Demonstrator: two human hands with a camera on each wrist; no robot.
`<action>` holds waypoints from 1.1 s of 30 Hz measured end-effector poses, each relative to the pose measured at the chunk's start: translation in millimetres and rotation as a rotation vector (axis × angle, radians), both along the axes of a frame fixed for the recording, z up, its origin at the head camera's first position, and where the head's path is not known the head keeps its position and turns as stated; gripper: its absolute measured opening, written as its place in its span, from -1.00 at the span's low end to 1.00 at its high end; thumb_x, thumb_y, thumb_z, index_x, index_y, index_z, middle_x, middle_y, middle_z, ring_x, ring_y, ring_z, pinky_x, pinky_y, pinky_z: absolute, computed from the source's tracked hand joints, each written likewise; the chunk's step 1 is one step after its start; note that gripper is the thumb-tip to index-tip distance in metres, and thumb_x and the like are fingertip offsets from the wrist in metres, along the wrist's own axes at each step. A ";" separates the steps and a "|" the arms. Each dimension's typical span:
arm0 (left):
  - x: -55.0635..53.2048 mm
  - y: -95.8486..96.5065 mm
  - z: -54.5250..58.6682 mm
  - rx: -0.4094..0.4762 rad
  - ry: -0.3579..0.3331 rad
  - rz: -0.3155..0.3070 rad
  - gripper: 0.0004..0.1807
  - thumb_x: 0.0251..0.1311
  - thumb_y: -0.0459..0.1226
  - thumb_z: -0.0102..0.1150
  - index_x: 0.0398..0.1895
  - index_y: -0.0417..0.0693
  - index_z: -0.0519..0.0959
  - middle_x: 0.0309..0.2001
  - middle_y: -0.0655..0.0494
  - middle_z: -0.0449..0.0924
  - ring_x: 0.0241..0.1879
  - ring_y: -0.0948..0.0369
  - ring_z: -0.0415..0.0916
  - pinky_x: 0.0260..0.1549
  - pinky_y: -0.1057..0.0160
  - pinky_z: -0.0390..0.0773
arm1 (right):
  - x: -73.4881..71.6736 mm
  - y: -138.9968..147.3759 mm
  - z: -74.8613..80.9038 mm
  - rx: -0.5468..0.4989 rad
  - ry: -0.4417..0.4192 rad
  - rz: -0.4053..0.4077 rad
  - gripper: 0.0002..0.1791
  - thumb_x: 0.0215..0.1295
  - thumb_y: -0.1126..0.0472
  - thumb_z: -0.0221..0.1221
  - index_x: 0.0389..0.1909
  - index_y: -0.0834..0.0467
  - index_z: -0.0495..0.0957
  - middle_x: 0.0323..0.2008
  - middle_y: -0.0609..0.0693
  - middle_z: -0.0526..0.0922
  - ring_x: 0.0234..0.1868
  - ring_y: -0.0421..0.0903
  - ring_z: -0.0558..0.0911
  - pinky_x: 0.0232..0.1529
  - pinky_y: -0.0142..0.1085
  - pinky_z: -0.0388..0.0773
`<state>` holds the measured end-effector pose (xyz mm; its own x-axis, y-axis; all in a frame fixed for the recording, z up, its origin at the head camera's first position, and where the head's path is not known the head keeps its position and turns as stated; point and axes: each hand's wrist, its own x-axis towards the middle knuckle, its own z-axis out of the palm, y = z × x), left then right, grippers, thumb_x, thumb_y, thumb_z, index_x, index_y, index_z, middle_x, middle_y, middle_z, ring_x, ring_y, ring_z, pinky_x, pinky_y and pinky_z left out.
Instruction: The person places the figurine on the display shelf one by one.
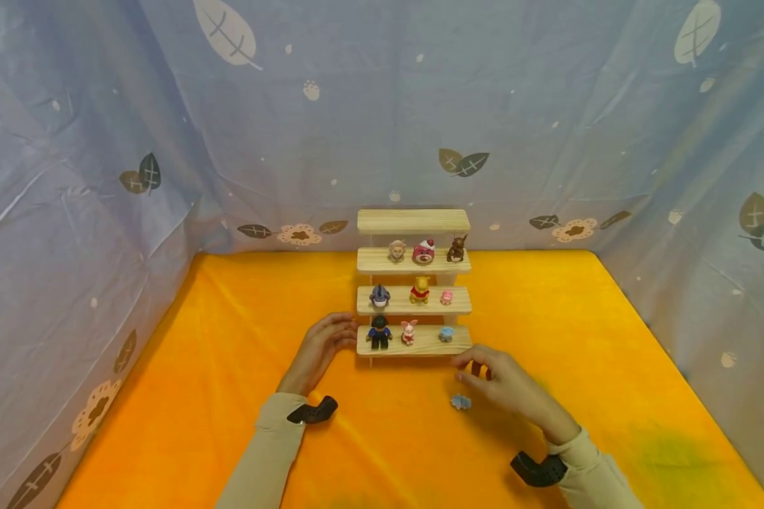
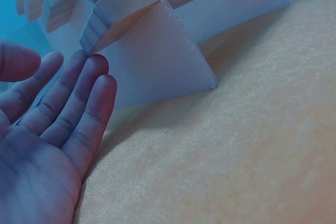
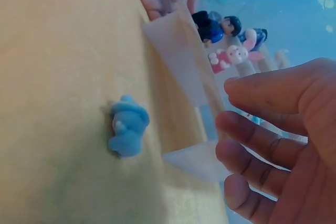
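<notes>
In the head view my left hand (image 1: pixel 318 353) is at the left end of a tiered wooden shelf (image 1: pixel 433 348). The left wrist view shows its fingers nearly straight, fingertips against the corner of a wooden step (image 2: pixel 123 22). Off the shelf's front right corner is my right hand (image 1: pixel 516 389), fingers loosely bent and holding nothing in the right wrist view. A small light-blue figurine (image 3: pixel 128 127) lies on the orange cloth below that hand, apart from the fingers. On the lowest step stand a black-haired figure (image 1: pixel 378 334), a pink piglet figurine (image 1: pixel 409 334) and another small blue figurine (image 1: pixel 446 334).
The second step bears a donkey (image 1: pixel 378 297), a yellow bear in red (image 1: pixel 419 291) and a small pink figure (image 1: pixel 446 297). Above them sit a beige figure (image 1: pixel 397 251), a pink bear (image 1: pixel 423 253) and a brown figure (image 1: pixel 456 249). A patterned curtain (image 1: pixel 356 127) hangs behind.
</notes>
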<state>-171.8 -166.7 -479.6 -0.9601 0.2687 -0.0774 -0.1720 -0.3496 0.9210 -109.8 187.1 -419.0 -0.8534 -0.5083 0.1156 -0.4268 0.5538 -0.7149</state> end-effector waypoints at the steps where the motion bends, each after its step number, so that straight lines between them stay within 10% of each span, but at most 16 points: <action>1: -0.1 -0.1 0.2 0.000 -0.001 0.001 -0.51 0.59 -0.22 -0.13 0.36 -0.45 0.29 -0.03 0.12 0.61 -0.09 0.25 0.62 0.03 0.29 0.63 | 0.1 0.6 -0.5 0.001 -0.003 0.002 -0.79 0.37 0.29 0.27 -0.01 0.19 0.66 -0.15 0.05 0.70 -0.32 -0.35 0.47 -0.41 -0.39 0.47; 33: -0.7 -0.4 1.1 -0.012 -0.011 0.001 -0.53 0.58 -0.20 -0.11 0.34 -0.40 0.32 -0.02 0.11 0.59 -0.08 0.23 0.61 0.03 0.28 0.63 | 13.3 1.5 -22.1 0.081 -0.168 0.143 -0.74 0.29 0.08 0.37 -0.10 0.09 0.59 -0.28 -0.08 0.53 -0.33 -0.34 0.42 -0.33 -0.44 0.46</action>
